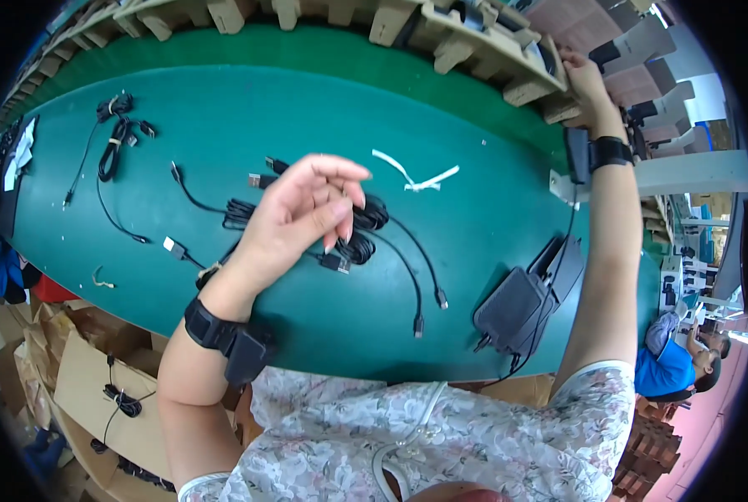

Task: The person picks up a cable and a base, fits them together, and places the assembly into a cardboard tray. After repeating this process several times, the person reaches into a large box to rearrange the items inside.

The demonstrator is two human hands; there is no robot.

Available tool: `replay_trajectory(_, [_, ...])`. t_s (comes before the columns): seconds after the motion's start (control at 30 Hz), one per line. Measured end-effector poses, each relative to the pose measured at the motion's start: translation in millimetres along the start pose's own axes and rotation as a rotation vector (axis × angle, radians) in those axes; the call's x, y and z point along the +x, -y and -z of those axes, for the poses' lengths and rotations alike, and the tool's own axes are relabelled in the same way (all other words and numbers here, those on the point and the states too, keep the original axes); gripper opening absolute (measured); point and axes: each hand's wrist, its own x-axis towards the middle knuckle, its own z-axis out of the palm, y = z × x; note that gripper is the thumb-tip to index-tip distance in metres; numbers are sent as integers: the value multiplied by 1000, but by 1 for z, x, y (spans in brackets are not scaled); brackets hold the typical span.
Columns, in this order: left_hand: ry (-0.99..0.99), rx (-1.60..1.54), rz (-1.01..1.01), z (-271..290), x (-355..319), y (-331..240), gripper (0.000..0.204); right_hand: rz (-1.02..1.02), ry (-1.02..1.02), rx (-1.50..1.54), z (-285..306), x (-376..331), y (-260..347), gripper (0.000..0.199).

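My left hand [303, 213] hovers over the middle of the green table, palm partly up, its fingers loosely curled and nothing visible in them. Beneath it lie bundled black USB cables [357, 249], partly hidden by the hand, with their plugs pointing several ways. My right hand [587, 88] reaches to the far right, its fingers bent around the end of a cardboard tray [520, 63]; some fingertips are hard to make out. A dark band with a black box is strapped on each of my wrists.
White strips [420, 182] lie beyond the cables. More coiled black cables [114, 151] rest at the left. A flat black pouch-like thing [516, 305] with a wire lies near the right forearm. A cardboard box [97, 385] stands at the lower left. People in blue are at both sides.
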Motion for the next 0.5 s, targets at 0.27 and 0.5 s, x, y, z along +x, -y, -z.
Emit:
replay_trajectory(0.27, [68, 31, -16, -8, 14, 2, 25, 123, 19, -656, 32, 28, -63, 34])
replay_trajectory(0.5, [0, 105, -106, 3, 2, 9, 25, 418, 200, -705, 49, -126, 114, 35])
